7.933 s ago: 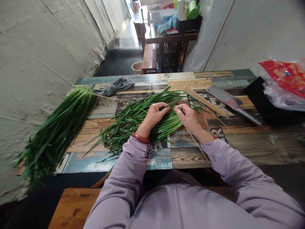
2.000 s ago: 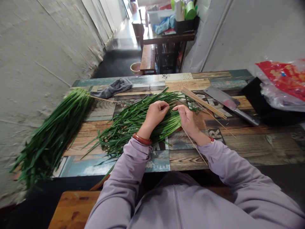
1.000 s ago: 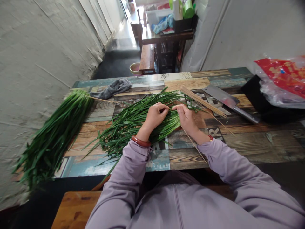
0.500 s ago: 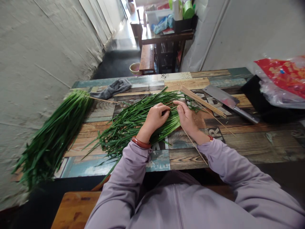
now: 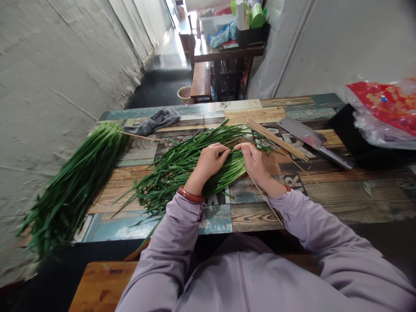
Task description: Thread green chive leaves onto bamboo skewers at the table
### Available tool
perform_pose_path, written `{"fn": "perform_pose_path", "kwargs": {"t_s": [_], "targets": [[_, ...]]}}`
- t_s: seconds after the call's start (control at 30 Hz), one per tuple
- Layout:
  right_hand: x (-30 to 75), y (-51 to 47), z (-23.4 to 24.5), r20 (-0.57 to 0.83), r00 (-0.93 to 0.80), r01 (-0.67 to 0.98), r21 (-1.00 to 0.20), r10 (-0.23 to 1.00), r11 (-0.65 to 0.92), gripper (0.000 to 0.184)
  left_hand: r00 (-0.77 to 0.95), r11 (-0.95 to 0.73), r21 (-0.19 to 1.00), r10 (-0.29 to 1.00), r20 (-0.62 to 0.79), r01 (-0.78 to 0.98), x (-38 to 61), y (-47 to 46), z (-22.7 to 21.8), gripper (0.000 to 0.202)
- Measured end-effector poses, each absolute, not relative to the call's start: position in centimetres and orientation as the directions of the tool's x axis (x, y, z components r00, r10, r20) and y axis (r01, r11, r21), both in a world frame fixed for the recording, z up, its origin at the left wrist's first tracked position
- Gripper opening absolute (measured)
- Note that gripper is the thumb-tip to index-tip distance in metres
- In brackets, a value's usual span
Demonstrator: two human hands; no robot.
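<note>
A loose pile of garlic chives (image 5: pixel 182 169) lies across the table, its pale stems toward the right. My left hand (image 5: pixel 211 162) is over the middle of the pile, thumb and fingers closed in a pinch on chives. Facing it at the stem end, my right hand (image 5: pixel 255 164) has its thumb and index finger pressed together, the fingertips close to those of the left. What the right fingers pinch is too small to make out. One thin bamboo skewer (image 5: pixel 264 197) slants from beneath the right hand toward the table's near edge.
Right of my hands lie a bundle of skewers (image 5: pixel 276 138) and a cleaver (image 5: pixel 302 132). A black container (image 5: pixel 344 130) and a red plastic bag (image 5: pixel 386 108) stand farther right. At left are a larger chive bunch (image 5: pixel 74 186) and a grey cloth (image 5: pixel 156 120).
My right fingers have closed together, with the index finger lowered toward the thumb. The left hand has shifted very slightly left; the pile looks the same.
</note>
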State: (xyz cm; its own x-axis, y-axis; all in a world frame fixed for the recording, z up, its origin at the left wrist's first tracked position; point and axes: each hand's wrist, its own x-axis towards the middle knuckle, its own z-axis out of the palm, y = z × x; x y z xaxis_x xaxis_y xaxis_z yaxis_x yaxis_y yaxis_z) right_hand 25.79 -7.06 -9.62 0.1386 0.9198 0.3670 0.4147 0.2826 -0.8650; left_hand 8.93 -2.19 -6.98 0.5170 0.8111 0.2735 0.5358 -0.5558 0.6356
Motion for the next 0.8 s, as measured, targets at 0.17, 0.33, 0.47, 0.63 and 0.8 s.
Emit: {"fn": "perform_pose_path", "kwargs": {"t_s": [0.17, 0.33, 0.47, 0.63, 0.8], "targets": [[25.8, -7.0, -9.7, 0.372, 0.134, 0.423, -0.860, 0.918, 0.287, 0.052, 0.575, -0.615, 0.612, 0.761, 0.299, 0.496, 8.8, -2.3, -6.6, 0.025], [26.0, -7.0, -9.9, 0.376, 0.119, 0.403, -0.865, 0.919, 0.301, 0.054, 0.551, -0.546, 0.718, 0.790, 0.268, 0.432, 8.7, -2.1, -6.8, 0.022], [26.1, -7.0, -9.7, 0.371, 0.127, 0.335, -0.889, 0.920, 0.313, 0.056, 0.551, -0.476, 0.783, 0.808, 0.209, 0.401, 8.8, -1.9, -7.0, 0.026], [26.0, -7.1, -8.5, 0.292, 0.147, 0.188, -0.946, 0.945, 0.264, 0.058, 0.503, -0.425, 0.803, 0.844, 0.185, 0.417, 8.6, -1.9, -5.8, 0.025], [25.0, -6.5, -6.6, 0.181, 0.079, 0.032, -0.983, 0.980, 0.179, 0.056, 0.443, -0.412, 0.800, 0.872, 0.208, 0.436, 7.9, -2.6, -3.0, 0.023]]}}
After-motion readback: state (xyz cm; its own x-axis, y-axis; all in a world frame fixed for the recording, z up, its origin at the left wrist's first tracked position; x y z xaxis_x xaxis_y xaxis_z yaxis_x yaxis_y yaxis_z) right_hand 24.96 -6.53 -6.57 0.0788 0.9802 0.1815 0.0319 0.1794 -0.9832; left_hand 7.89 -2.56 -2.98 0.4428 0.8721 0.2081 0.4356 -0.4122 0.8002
